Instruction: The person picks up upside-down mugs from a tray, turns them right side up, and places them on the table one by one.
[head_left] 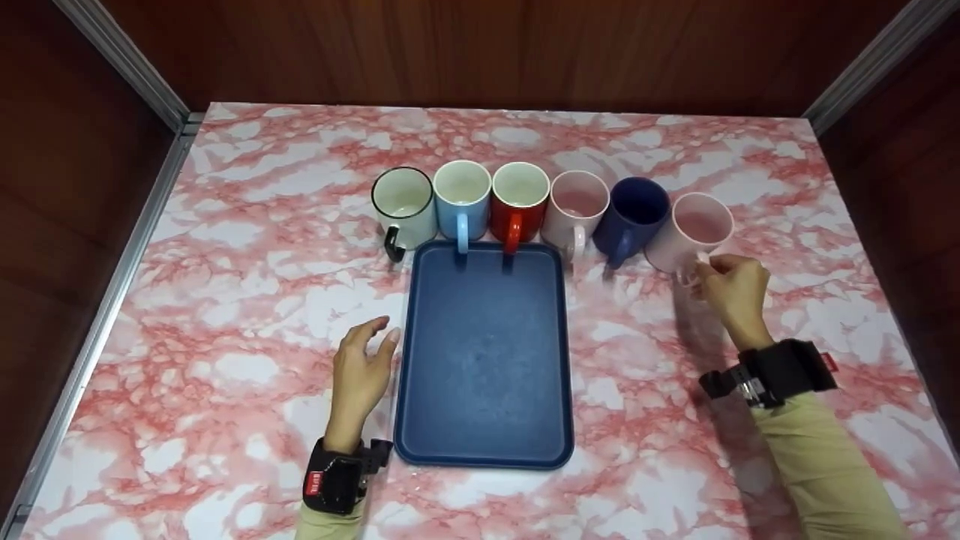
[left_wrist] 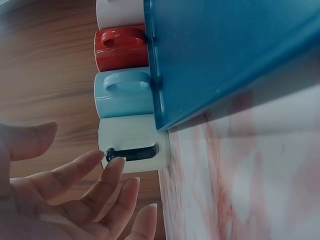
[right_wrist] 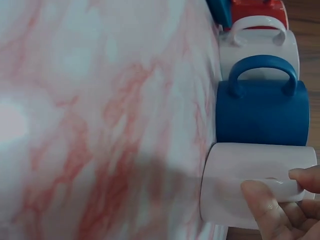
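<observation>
My right hand (head_left: 735,292) pinches the handle of the pink mug (head_left: 694,229) at the right end of a row of mugs. In the right wrist view, thumb and fingers lie about that handle (right_wrist: 280,189), and the mug stands upright beside a dark blue mug (right_wrist: 262,112). My left hand (head_left: 361,371) hovers left of a blue tray (head_left: 487,360), fingers loosely bent with nothing in them. Nearest ahead of it is a white mug (head_left: 409,217) with a black rim and handle, which the fingers overlap in the left wrist view.
Between the end mugs stand a light blue mug (head_left: 450,217), a red mug (head_left: 517,217), another pink mug (head_left: 570,221) and the dark blue one. Their handles face me, some over the tray's far edge. Wooden panels (head_left: 480,52) enclose the marbled table (head_left: 247,420).
</observation>
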